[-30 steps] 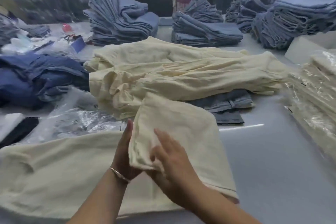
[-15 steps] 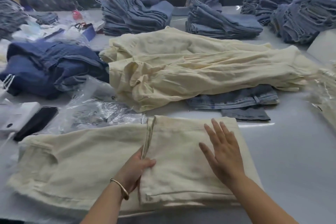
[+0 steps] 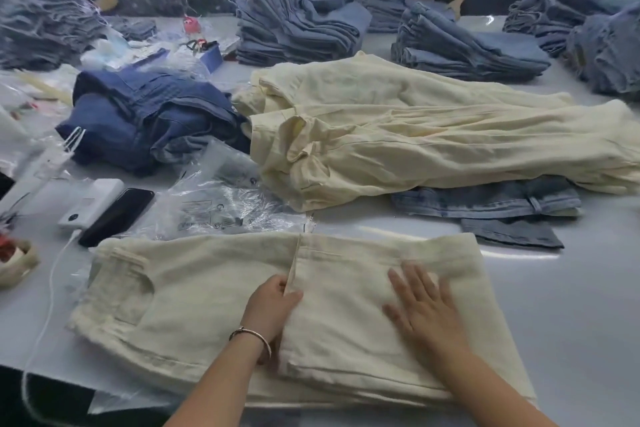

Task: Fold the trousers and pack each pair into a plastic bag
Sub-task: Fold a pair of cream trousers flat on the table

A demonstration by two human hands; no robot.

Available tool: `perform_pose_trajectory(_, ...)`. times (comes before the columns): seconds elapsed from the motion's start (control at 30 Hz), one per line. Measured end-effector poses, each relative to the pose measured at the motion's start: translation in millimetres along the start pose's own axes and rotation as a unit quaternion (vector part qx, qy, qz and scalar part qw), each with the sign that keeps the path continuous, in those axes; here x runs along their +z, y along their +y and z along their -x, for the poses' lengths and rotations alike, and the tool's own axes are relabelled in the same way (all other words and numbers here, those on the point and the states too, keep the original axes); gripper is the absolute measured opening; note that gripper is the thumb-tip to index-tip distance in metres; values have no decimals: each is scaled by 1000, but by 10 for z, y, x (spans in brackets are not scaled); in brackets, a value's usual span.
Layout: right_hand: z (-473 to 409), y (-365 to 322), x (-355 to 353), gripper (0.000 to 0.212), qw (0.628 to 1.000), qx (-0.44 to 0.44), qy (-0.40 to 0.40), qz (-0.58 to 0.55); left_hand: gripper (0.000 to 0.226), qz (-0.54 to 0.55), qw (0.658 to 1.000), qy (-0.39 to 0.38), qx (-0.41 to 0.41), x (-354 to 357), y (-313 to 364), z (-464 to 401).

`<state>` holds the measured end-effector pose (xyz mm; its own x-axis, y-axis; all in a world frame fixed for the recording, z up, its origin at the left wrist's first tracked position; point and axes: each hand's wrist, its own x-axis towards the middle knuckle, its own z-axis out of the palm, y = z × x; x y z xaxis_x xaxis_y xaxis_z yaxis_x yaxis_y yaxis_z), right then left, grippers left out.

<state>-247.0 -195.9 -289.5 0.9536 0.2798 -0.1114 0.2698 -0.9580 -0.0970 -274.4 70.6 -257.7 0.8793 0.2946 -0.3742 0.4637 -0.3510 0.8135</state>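
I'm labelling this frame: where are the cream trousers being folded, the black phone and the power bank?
cream trousers (image 3: pixel 194 308), head view, unfolded waist half.
black phone (image 3: pixel 117 215), head view, screen middle.
power bank (image 3: pixel 91 203), head view, white top face.

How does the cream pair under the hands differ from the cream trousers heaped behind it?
The cream pair under the hands lies flat and smooth, with its leg end folded over once; the heaped cream trousers lie rumpled, stretched out across the table. The near pair is being handled: the left hand pinches the folded hem and the right hand presses flat on it; nobody touches the heap. The heap rests partly on pale jeans. Both look like the same cream cloth.
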Motion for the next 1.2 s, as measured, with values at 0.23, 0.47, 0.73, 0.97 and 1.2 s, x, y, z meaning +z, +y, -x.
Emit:
perform_pose_trajectory(0.23,-24,-344,-71,76,999,-12,27,-18,13,-93,963,249,-33,-839,-439,96)
perform_pose_trajectory(0.47,-61,-1315,-106,67,985,-162,33,-45,39,-85,908,342,-228,-1633,-917,220)
perform_pose_trajectory(0.73,-80,-1428,98,70,990,-143,3,-17,71,142,867,399,-264,-1836,-1103,195)
perform_pose_trajectory(0.97,-59,-1440,101,65,990,-141,0,-23,33,304,844,371,-241,-2027,-1072,173)
perform_pose_trajectory(1.2,-171,-1359,18,56,972,-120,-59,-194,16,421,863,280,-3,-1635,-123,373)
